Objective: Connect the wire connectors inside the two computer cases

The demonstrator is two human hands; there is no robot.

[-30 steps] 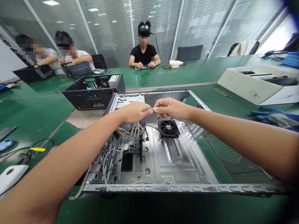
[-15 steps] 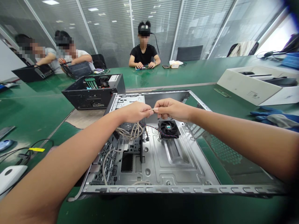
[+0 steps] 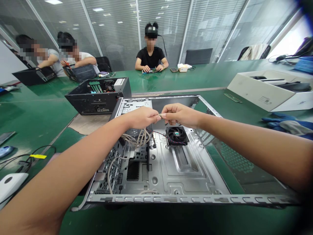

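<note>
Both my hands meet above an open metal computer case point(image 3: 166, 198) lying on the table. My left hand point(image 3: 144, 117) is closed, pinching a pale cable point(image 3: 160, 115). The fingertips of my right hand point(image 3: 179, 115) pinch the same cable a short way along. Below my left hand hangs a looped bundle of beige cables point(image 3: 140, 138) beside the drive bay. A black cooling fan point(image 3: 176, 135) with a thin dark wire rests on the case floor, below my right hand. Another grey cable point(image 3: 109, 173) runs down the case's left side.
Behind the case at left stands a black computer case point(image 3: 95, 102). A white box point(image 3: 264, 89) and blue gloves point(image 3: 290, 125) lie at right, near a small green circuit board point(image 3: 232, 98). Across the green table point(image 3: 207, 76) sits a person point(image 3: 151, 55); two more people work at far left.
Almost nothing differs. My hands keep the same pinch on the cable, and the case and fan stay in place.
</note>
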